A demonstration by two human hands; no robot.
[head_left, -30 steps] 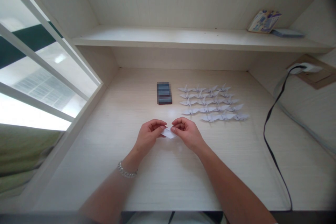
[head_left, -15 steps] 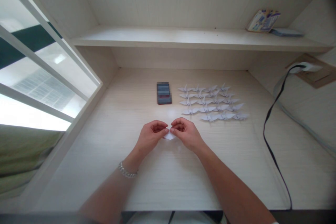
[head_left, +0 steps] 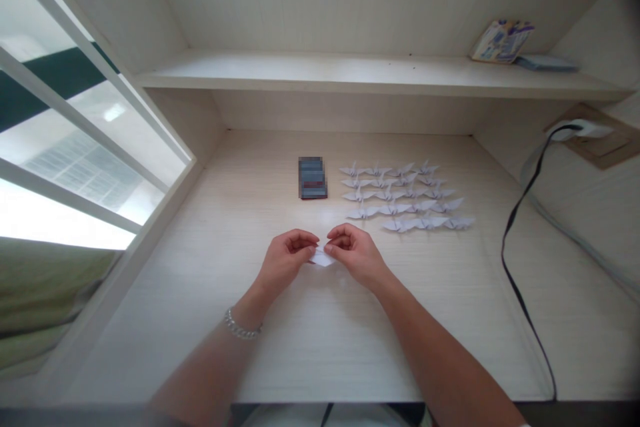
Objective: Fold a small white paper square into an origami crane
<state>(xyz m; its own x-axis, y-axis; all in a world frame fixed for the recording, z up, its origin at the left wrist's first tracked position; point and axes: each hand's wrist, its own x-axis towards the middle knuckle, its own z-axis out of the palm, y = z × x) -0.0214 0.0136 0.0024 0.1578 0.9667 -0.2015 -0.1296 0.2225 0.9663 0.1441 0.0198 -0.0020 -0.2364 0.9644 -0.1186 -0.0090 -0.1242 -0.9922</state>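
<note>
A small folded piece of white paper [head_left: 321,257] sits between my two hands, low over the pale wooden desk [head_left: 280,347]. My left hand [head_left: 286,259] pinches its left side with curled fingers. My right hand [head_left: 356,255] pinches its right side the same way. Most of the paper is hidden by my fingers. A silver bracelet [head_left: 241,327] circles my left wrist.
Several folded paper cranes [head_left: 405,197] lie in rows behind my right hand. A dark phone [head_left: 313,178] lies left of them. A black cable [head_left: 520,240] runs down the desk's right side from a wall plug [head_left: 580,128]. A booklet [head_left: 501,41] leans on the shelf above.
The paper showed more between my fingers one second ago; my hands have closed in on it slightly. Otherwise they stay in the same spot.
</note>
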